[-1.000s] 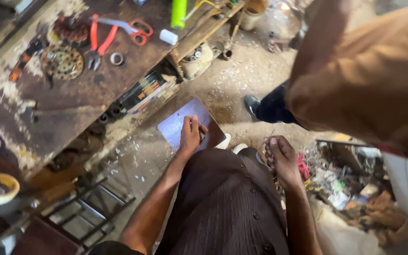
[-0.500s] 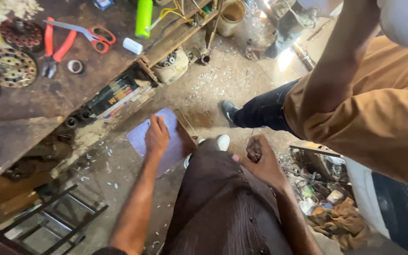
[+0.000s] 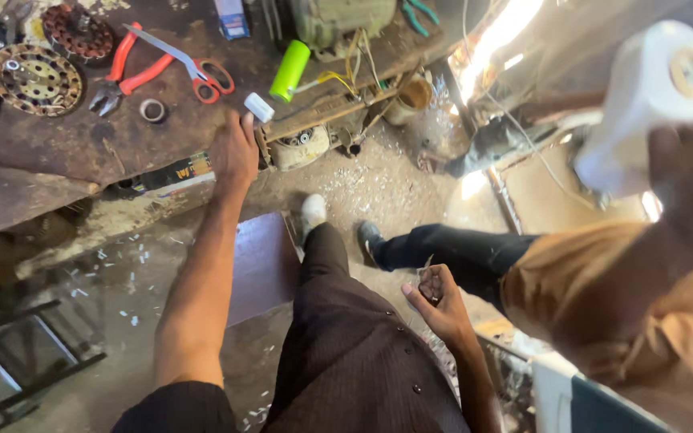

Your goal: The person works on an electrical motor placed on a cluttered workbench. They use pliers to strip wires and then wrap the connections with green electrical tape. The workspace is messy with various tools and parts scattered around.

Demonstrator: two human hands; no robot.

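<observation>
Since half a second ago the left hand has left the flat lilac-grey sheet near the knee and now reaches up to the front edge of the dark, stained wooden workbench. Its fingers are bent over this edge, and the fingertips are just beside a small white plastic cap; I cannot tell if they touch it. This hand holds nothing that I can see, so the work has moved from the floor to the bench.

At hip height beside the dark striped trousers, the right hand is closed around a small dark object, too small to tell its kind.

On the bench, near the front edge, lie 1 pair of red-handled steel scissors, red-handled pliers and a small metal ring. At the far left edge are 2 round, rusty perforated metal discs. A smooth bright green plastic cylinder lies beyond the cap. At the right, another person in an ochre cloth shirt holds up a white paper roll.
</observation>
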